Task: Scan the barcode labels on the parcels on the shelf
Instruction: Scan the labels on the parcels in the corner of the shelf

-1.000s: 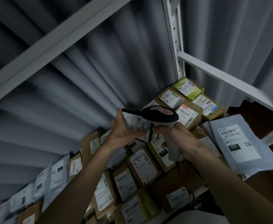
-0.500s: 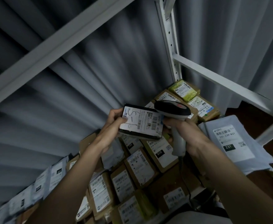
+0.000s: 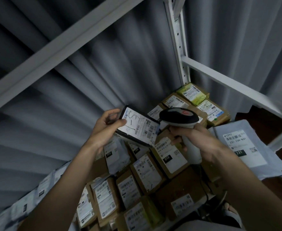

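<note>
While the left hand point(image 3: 106, 129) holds a small dark parcel point(image 3: 137, 126) up above the shelf, fingers curled round its left edge and thumb pressed on the white label point(image 3: 137, 126), the right hand point(image 3: 195, 139) has its grip closed around the pale handle of the barcode scanner point(image 3: 178, 118), whose dark head sits just right of the parcel's right edge. Below them, many more labelled boxes point(image 3: 147, 172) lie packed on the shelf, with a grey mailer bag point(image 3: 243, 145) to the right.

To scan well, I judge the label should tilt flat toward the scanner's nose, the thumb should stay clear of the barcode strips near the label's near-right side, and the scanner probably needs to draw back a little, since it sits almost edge-on to the label.

Compared with half a second ago, the parcel is turned more steeply, its right end dipping, and both hands sit slightly higher and further right.
</note>
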